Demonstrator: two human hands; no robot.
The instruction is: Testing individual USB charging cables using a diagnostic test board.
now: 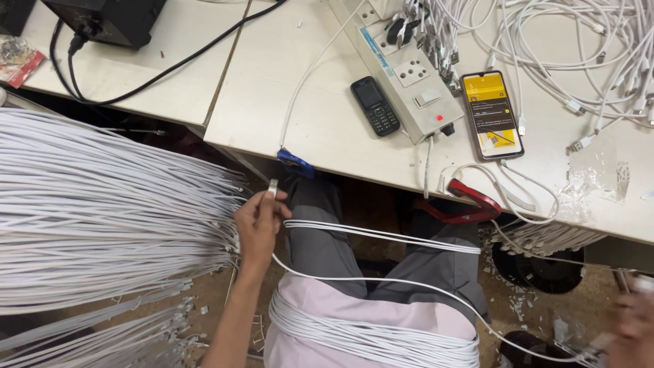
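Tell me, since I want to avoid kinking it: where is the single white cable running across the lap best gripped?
Grip the white cable at its ends, just behind the plugs, as the left hand does by pinching the metal connector from below. The stiff plug gives a firm hold, while the slack middle would likely sag. The right hand is blurred at the other end.
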